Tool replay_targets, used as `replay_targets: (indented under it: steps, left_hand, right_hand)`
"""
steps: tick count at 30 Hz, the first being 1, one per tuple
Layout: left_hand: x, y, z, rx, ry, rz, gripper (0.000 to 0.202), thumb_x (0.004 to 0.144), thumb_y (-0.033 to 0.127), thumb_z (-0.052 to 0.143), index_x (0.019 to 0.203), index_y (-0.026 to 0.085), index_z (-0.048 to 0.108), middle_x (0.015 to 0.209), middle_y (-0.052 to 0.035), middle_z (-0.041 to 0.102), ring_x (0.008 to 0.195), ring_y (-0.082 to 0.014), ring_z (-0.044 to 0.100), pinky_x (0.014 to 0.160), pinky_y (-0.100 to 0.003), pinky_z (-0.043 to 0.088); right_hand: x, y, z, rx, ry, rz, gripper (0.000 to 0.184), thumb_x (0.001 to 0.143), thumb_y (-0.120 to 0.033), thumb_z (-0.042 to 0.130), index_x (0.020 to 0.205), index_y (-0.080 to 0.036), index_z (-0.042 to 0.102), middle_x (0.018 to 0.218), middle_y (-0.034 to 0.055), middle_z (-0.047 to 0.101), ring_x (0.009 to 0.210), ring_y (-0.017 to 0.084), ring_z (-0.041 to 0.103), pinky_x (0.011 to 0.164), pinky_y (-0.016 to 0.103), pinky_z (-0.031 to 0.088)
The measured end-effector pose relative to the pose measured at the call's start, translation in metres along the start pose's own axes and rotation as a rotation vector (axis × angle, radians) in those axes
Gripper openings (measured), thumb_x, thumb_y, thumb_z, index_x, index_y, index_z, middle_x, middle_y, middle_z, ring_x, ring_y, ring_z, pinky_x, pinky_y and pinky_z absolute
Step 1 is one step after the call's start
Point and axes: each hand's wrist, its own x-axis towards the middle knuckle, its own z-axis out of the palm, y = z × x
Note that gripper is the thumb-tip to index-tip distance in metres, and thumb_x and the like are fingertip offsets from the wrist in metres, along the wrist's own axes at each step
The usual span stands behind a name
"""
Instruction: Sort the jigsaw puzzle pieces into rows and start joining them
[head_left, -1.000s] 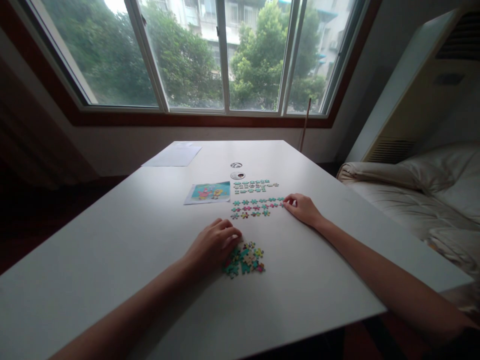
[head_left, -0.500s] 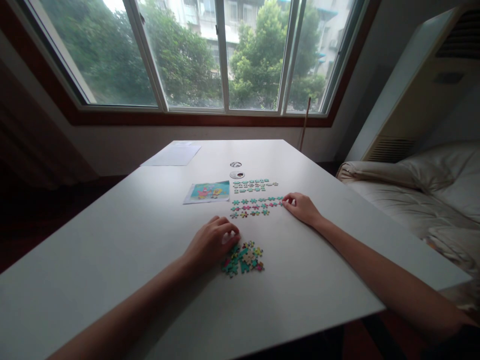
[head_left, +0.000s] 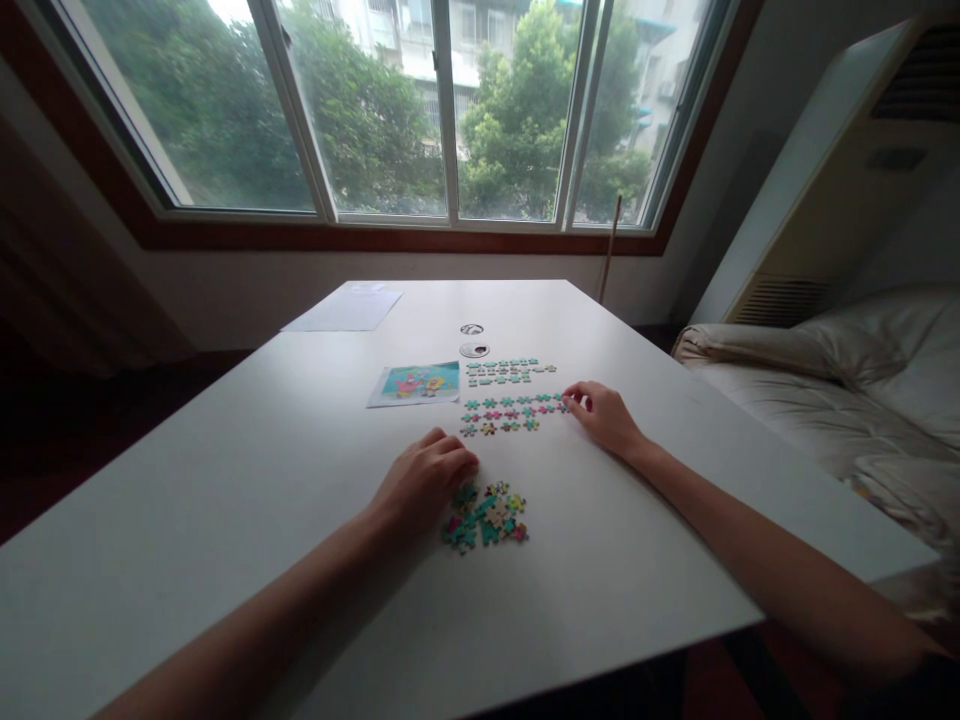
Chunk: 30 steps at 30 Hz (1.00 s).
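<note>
My right hand (head_left: 600, 415) is at the right end of the upper of three nearer rows of jigsaw pieces (head_left: 510, 414). Its thumb and forefinger pinch at a small teal jigsaw piece (head_left: 559, 398) there. My left hand (head_left: 431, 470) rests at the upper left edge of a loose pile of jigsaw pieces (head_left: 487, 518), teal, yellow, pink and plain tan. Its fingers are curled together, and their tips are hidden, so anything in them does not show. A picture sheet with cartoon figures (head_left: 416, 384) lies left of the rows.
More rows of jigsaw pieces (head_left: 502, 371) lie farther back on the white table (head_left: 247, 480). Behind them are two round items (head_left: 474, 350). Papers (head_left: 349, 308) lie at the far left corner. A pale sofa (head_left: 810, 370) stands to the right.
My left hand's fingers have closed together and dipped at the pile's edge. My right hand has shifted slightly left and away from me at the end of the row.
</note>
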Motion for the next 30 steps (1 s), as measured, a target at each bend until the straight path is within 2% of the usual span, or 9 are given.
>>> replay_targets:
  steps: [8,11,15,18,21,25,27,30]
  left_hand:
    - [0.002,0.003,-0.001,0.037,0.035,-0.079,0.014,0.079,0.027,0.054,0.072,0.017,0.061,0.074,-0.0039,0.062,0.079,-0.0194,0.050,0.067,-0.029,0.043]
    - [0.002,0.004,-0.004,0.031,0.030,-0.089,0.009,0.079,0.021,0.054,0.076,0.018,0.062,0.073,-0.0039,0.063,0.077,-0.0187,0.052,0.064,-0.028,0.043]
    - [0.001,0.000,-0.005,0.023,0.036,-0.080,0.014,0.079,0.015,0.050,0.084,0.018,0.063,0.077,-0.0050,0.064,0.072,-0.0170,0.055,0.063,-0.027,0.044]
    - [0.002,-0.003,-0.002,-0.057,0.100,-0.110,0.016,0.079,0.013,0.049,0.085,0.018,0.063,0.079,-0.0051,0.063,0.072,-0.0160,0.057,0.065,-0.027,0.044]
    - [0.006,-0.002,-0.001,-0.269,0.200,-0.233,0.011,0.076,0.018,0.054,0.082,0.017,0.063,0.074,-0.0036,0.064,0.067,-0.0146,0.058,0.065,-0.027,0.045]
    - [0.010,0.012,-0.003,-0.818,0.249,-0.444,0.017,0.071,0.027,0.060,0.082,0.014,0.060,0.071,-0.0041,0.066,0.062,-0.0139,0.060,0.056,-0.024,0.046]
    - [0.011,0.020,-0.005,-1.009,0.261,-0.484,0.019,0.070,0.026,0.062,0.082,0.013,0.060,0.068,-0.0034,0.065,0.060,-0.0128,0.059,0.054,-0.023,0.046]
    - [0.010,0.028,-0.005,-1.112,0.267,-0.487,0.020,0.067,0.023,0.065,0.082,0.013,0.059,0.064,-0.0021,0.065,0.059,-0.0122,0.059,0.055,-0.022,0.046]
  right_hand:
    - [-0.010,-0.033,0.000,0.054,-0.041,-0.111,0.014,0.080,-0.025,0.049,0.082,-0.018,0.061,0.072,0.0014,0.058,0.059,0.011,0.047,0.059,0.023,0.036]
    - [-0.015,-0.044,0.001,0.088,-0.075,-0.151,0.014,0.080,-0.024,0.049,0.084,-0.018,0.060,0.072,0.0012,0.058,0.058,0.010,0.047,0.059,0.023,0.037]
    - [-0.023,-0.059,0.002,0.118,-0.138,-0.255,0.011,0.080,-0.022,0.049,0.081,-0.018,0.060,0.070,0.0008,0.058,0.060,0.010,0.048,0.061,0.022,0.038]
    - [-0.028,-0.070,0.002,0.151,-0.185,-0.312,0.011,0.080,-0.021,0.049,0.079,-0.018,0.060,0.069,0.0006,0.058,0.060,0.010,0.048,0.061,0.022,0.038]
    - [-0.032,-0.081,0.004,0.196,-0.220,-0.308,0.011,0.079,-0.021,0.050,0.080,-0.018,0.060,0.068,0.0006,0.058,0.060,0.009,0.048,0.059,0.021,0.037]
    - [-0.037,-0.090,0.008,0.285,-0.251,-0.242,0.012,0.080,-0.025,0.050,0.080,-0.018,0.061,0.067,-0.0002,0.059,0.058,0.009,0.048,0.057,0.021,0.037]
    - [-0.038,-0.094,0.009,0.332,-0.263,-0.204,0.015,0.080,-0.028,0.050,0.079,-0.018,0.062,0.066,-0.0004,0.059,0.057,0.009,0.048,0.055,0.021,0.036]
    - [-0.038,-0.097,0.009,0.393,-0.279,-0.148,0.019,0.080,-0.032,0.051,0.078,-0.017,0.063,0.066,-0.0002,0.059,0.055,0.008,0.047,0.052,0.020,0.035]
